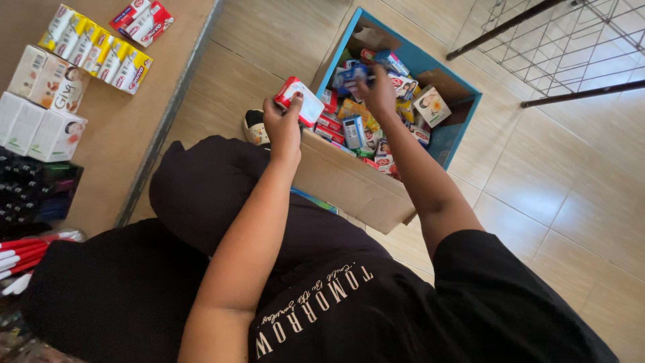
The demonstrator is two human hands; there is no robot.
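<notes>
Over cardboard box (349,181): left hand (282,128) clamped on red-white carton (300,101), right hand (377,91) on blue packet (351,75); likely light, stiff, crushable; best gripped by edges.

Single head cam, tilted steeply down and rolled, close over own torso and arms, facing the box (463,114) on the tile floor (564,195), shelf (127,128) at frame left.

Red-white packet (299,101), blue packet (352,75)

yellow boxes (101,57), white cartons (40,128), wire rack (571,40)
</notes>
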